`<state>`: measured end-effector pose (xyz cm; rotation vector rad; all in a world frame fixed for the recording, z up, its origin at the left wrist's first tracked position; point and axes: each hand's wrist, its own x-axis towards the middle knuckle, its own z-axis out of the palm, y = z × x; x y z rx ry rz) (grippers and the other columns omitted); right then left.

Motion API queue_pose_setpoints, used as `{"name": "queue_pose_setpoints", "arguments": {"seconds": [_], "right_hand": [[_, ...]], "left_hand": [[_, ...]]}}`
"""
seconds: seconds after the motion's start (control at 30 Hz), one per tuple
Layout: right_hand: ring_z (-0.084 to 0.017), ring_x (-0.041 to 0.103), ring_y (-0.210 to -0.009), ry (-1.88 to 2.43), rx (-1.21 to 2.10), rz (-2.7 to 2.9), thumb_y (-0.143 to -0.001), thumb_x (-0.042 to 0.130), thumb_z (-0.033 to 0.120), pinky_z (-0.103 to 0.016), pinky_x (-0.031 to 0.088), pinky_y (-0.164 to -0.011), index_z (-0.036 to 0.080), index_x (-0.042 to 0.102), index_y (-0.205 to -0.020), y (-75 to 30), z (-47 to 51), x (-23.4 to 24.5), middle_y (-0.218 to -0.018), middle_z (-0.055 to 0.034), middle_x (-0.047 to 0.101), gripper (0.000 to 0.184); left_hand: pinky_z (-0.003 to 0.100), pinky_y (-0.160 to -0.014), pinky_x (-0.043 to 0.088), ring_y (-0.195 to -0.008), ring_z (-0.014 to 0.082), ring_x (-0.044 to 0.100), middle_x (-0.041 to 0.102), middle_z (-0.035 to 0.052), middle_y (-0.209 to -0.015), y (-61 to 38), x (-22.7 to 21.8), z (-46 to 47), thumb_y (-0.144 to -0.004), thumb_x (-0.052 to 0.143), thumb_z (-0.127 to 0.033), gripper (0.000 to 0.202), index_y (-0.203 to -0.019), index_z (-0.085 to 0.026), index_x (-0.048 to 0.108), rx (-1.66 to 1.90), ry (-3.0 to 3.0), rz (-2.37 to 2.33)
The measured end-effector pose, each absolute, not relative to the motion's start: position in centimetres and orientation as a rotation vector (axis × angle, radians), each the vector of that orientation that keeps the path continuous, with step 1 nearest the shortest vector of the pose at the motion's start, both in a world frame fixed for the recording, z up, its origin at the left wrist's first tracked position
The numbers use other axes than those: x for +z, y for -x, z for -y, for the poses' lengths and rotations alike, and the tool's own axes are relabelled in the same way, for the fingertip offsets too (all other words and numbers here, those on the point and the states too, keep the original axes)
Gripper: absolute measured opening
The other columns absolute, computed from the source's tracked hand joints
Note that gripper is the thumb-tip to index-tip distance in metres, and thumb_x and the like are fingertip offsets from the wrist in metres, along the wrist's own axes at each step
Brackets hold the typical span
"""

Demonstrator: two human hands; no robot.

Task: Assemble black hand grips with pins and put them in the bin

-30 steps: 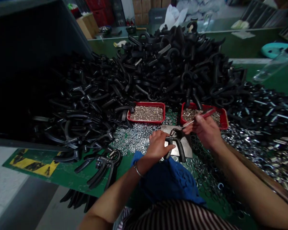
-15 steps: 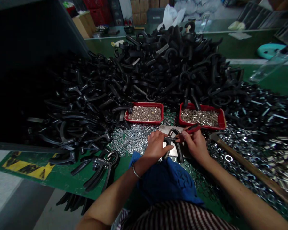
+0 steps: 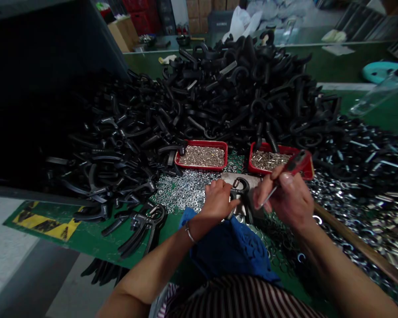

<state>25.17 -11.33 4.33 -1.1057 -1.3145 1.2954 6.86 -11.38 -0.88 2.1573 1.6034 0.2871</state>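
Observation:
My left hand [image 3: 218,200] is closed on a black hand grip [image 3: 248,207], a two-legged piece with a curved top and a small coil spring. It lies on a flat metal plate [image 3: 256,182] in front of me, and my fingers cover its left side. To the right of it, raised above the bench, my right hand [image 3: 292,203] is wrapped around a screwdriver [image 3: 296,163] with a red and dark handle. The thin shaft slants down to the left, its tip apart from the hand grip. A blue cloth [image 3: 228,251] lies below my hands.
Red trays of small metal pins [image 3: 202,168] [image 3: 310,170] stand behind the plate. Black handles [image 3: 219,97] are heaped behind them. Loose washers [image 3: 179,192] spread left. A wooden-handled hammer [image 3: 351,238] lies right among metal rings. Finished-looking grips [image 3: 146,225] sit at the left edge.
My right hand with the screwdriver has lifted off the hand grip and moved right and toward me. My left hand stays on the hand grip. The view has shifted slightly.

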Motion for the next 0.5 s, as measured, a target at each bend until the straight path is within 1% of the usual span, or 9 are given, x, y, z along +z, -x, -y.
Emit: {"name": "queue_pose_setpoints", "arguments": {"seconds": [0.07,0.13,0.17,0.2,0.23,0.3,0.37,0.43,0.5], "right_hand": [[-0.017,0.05,-0.04,1.256,1.284,1.424,-0.096,0.038,0.056,-0.031,0.044,-0.044,0.029,0.043,-0.093,-27.5,11.7,3.8,-0.061,0.003,0.062,0.027],[-0.017,0.053,-0.043,1.528,1.169,1.678,-0.091,0.048,0.057,-0.03,0.042,-0.044,0.027,0.049,-0.089,-30.5,11.9,2.4,-0.06,0.0017,0.063,0.031],[-0.019,0.056,-0.047,1.647,1.051,1.827,-0.089,0.052,0.058,-0.031,0.044,-0.047,0.026,0.053,-0.087,-32.1,12.0,1.6,-0.062,0.0003,0.064,0.032],[-0.021,0.061,-0.053,1.724,0.939,1.959,-0.088,0.055,0.058,-0.033,0.047,-0.052,0.024,0.057,-0.089,-33.5,12.1,1.0,-0.066,-0.0019,0.067,0.034],[-0.024,0.065,-0.062,1.766,0.821,2.053,-0.088,0.056,0.058,-0.035,0.049,-0.058,0.023,0.061,-0.093,-34.6,12.2,0.6,-0.074,-0.0048,0.07,0.035],[-0.029,0.069,-0.08,1.777,0.602,2.116,-0.091,0.054,0.056,-0.04,0.052,-0.07,0.022,0.064,-0.106,-35.8,12.0,0.7,-0.095,-0.0103,0.073,0.038],[-0.03,0.068,-0.092,1.712,0.438,2.096,-0.094,0.053,0.051,-0.042,0.052,-0.078,0.022,0.064,-0.114,-35.0,11.0,1.6,-0.107,-0.0117,0.071,0.037],[-0.027,0.066,-0.095,1.58,0.393,2.129,-0.096,0.052,0.043,-0.041,0.051,-0.083,0.021,0.066,-0.109,-32.6,9.0,2.7,-0.106,-0.0105,0.071,0.029],[-0.024,0.065,-0.094,1.411,0.431,2.234,-0.096,0.053,0.034,-0.037,0.05,-0.085,0.02,0.068,-0.1,-28.8,6.2,3.6,-0.101,-0.0091,0.07,0.021]], "left_hand": [[0.047,-0.098,0.037,-0.117,0.0332,0.047,0.056,0.0129,-0.122,-6.6,-0.8,11.7,-0.082,0.072,-0.047,0.051,-0.123,-0.02,0.058,0.293,-2.157,-1.566],[0.045,-0.101,0.037,-0.12,0.0315,0.047,0.056,0.0118,-0.127,-6.0,-0.4,11.2,-0.084,0.069,-0.049,0.056,-0.131,-0.023,0.054,0.338,-2.185,-1.492],[0.044,-0.102,0.037,-0.121,0.0299,0.048,0.056,0.0104,-0.129,-5.4,0.0,10.6,-0.087,0.065,-0.048,0.052,-0.133,-0.025,0.053,0.384,-2.214,-1.458],[0.043,-0.103,0.037,-0.121,0.0279,0.049,0.058,0.0088,-0.128,-4.7,0.4,9.5,-0.091,0.061,-0.045,0.044,-0.132,-0.027,0.055,0.439,-2.248,-1.449],[0.041,-0.104,0.038,-0.12,0.0261,0.051,0.06,0.0076,-0.125,-3.9,0.9,8.1,-0.095,0.055,-0.04,0.036,-0.128,-0.028,0.058,0.491,-2.285,-1.474],[0.04,-0.102,0.039,-0.113,0.0246,0.056,0.065,0.0086,-0.116,-2.0,1.8,4.7,-0.099,0.047,-0.029,0.026,-0.116,-0.023,0.066,0.493,-2.344,-1.65],[0.039,-0.097,0.043,-0.107,0.0261,0.06,0.067,0.0137,-0.111,-0.2,2.6,1.1,-0.096,0.047,-0.019,0.025,-0.108,-0.016,0.069,0.261,-2.373,-1.886],[0.037,-0.091,0.047,-0.099,0.0275,0.065,0.069,0.0176,-0.103,0.9,2.9,-1.4,-0.091,0.051,-0.014,0.021,-0.099,-0.011,0.071,0.022,-2.375,-1.98],[0.036,-0.087,0.049,-0.095,0.0276,0.067,0.07,0.0183,-0.098,1.4,2.8,-2.4,-0.089,0.053,-0.011,0.019,-0.092,-0.009,0.071,-0.059,-2.391,-1.979]]}}
